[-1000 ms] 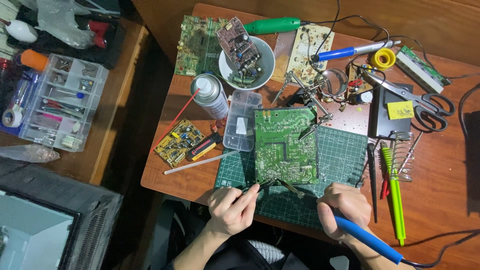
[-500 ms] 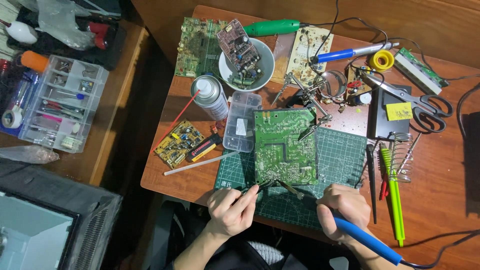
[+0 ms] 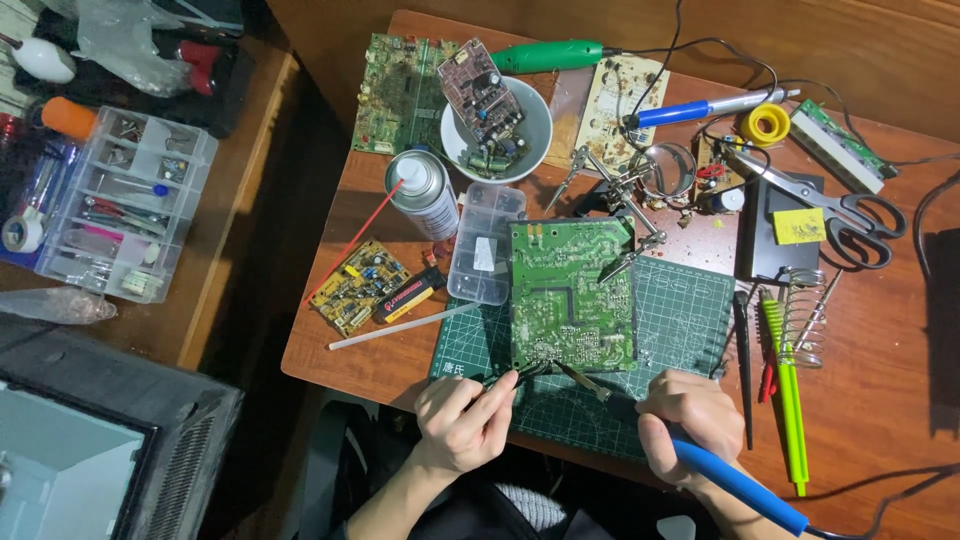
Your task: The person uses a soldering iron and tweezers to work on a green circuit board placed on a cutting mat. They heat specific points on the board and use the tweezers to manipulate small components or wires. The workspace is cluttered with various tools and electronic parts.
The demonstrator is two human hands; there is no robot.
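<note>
1. The green circuit board (image 3: 572, 295) lies flat, solder side up, on the green cutting mat (image 3: 690, 310) at the centre of the frame. An alligator clip of the helping-hands stand (image 3: 620, 195) reaches to its upper right corner, apparently to steady it.
2. The left hand (image 3: 462, 420), at lower centre, has its fingers closed in a pinch on dark tweezers (image 3: 510, 378). The tweezer tips point to the board's lower edge, a grip that suits handling a small part. Whether the tips hold anything is too small to tell.
3. The right hand (image 3: 690, 420), at lower right of centre, has its fingers wrapped pen-fashion around the blue-handled soldering iron (image 3: 735, 485). The iron's tip angles up and left to the same lower edge of the board, close to the tweezer tips. The pen grip gives fine control of the tip.
4. Both hands rest near the mat's lower border, which appears to brace them.
5. The coiled iron stand (image 3: 805, 315) sits to the right of the mat, within reach of the right hand.
6. The clear parts box (image 3: 485, 255) lies just left of the board, beside the spray can (image 3: 422, 192).
7. The white bowl (image 3: 525, 140), at upper centre, holds scrap boards and components, well apart from the work.
8. The scissors (image 3: 850, 210) lie at upper right.
</note>
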